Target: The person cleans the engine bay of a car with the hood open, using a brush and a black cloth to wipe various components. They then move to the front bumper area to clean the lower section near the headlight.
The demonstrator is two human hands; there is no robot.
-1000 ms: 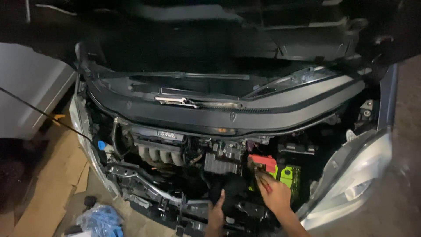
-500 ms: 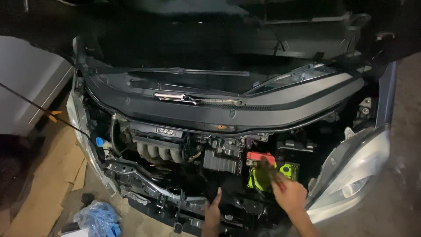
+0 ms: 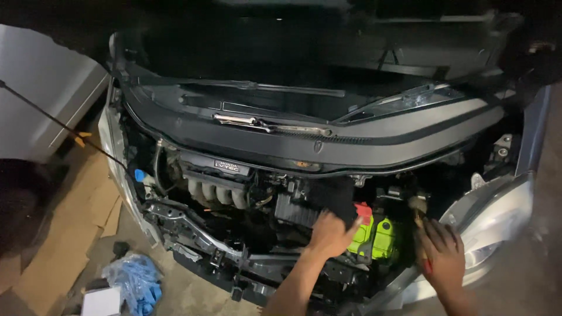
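Observation:
I look down into a car's open engine bay. My left hand [image 3: 331, 234] lies with spread fingers on a black part just left of the battery [image 3: 383, 240], which has a yellow-green cover and a red terminal cap [image 3: 363, 212]. My right hand [image 3: 445, 257] is at the battery's right side, close to the headlight. Its fingers are closed around a slim tool [image 3: 419, 225] with a tan upper end and a bit of red showing at the fingers. The silver intake manifold [image 3: 213, 193] sits further left.
The hood is raised, held by a thin prop rod [image 3: 58, 123] at the left. The headlight [image 3: 497, 222] bulges at the right. On the floor at the left lie cardboard [image 3: 58, 234], a blue bundle [image 3: 137, 281] and a small white box [image 3: 102, 301]. A grey panel [image 3: 41, 93] stands far left.
My left hand has risen from the low front of the bay to the black part beside the battery. My right hand has shifted right, off the battery top toward the headlight.

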